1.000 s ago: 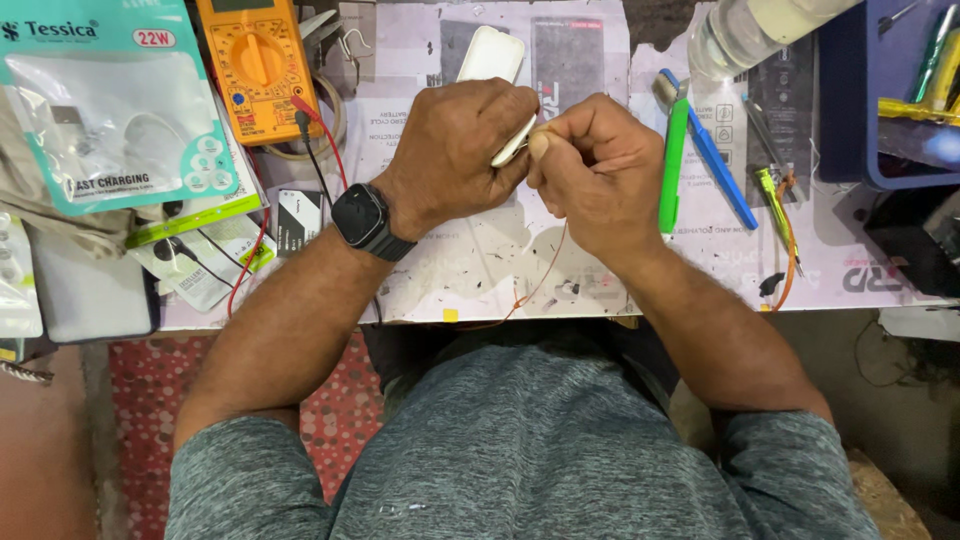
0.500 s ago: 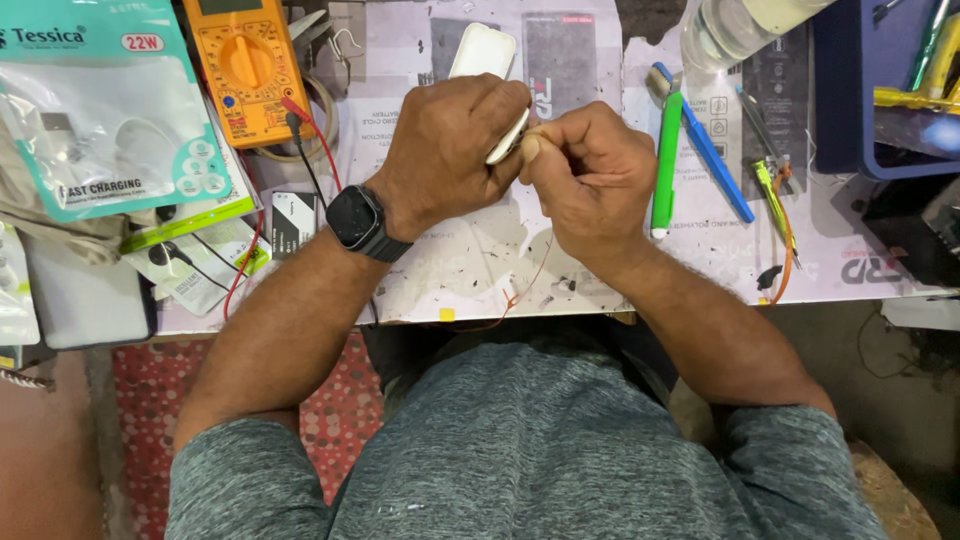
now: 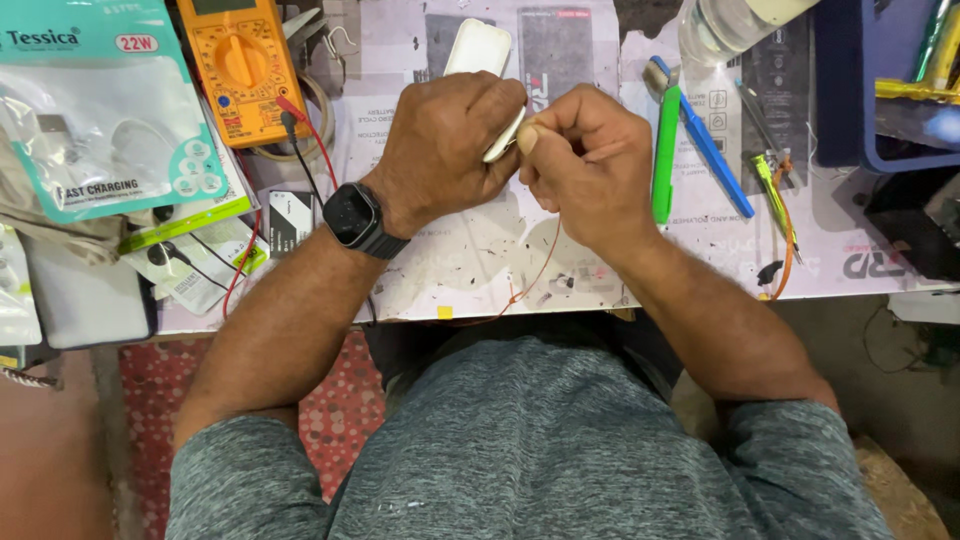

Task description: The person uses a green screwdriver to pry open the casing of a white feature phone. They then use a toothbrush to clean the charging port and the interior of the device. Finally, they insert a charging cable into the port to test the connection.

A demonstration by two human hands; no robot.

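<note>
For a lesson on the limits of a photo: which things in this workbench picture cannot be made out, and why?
Head view only:
- White case: its lower end is covered by the left hand.
- What the right hand pinches: hidden inside its grip.
- Thin orange wire: its top end vanishes under the right hand.
- Yellow meter: screen cut off by the top edge.
- Clear bottle: cut off by the top edge.

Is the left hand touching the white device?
Touching. The head view shows the left hand wrapped over the lower end of the white device, fingers closed on its edge with no gap; the right hand pinches beside it.
</note>
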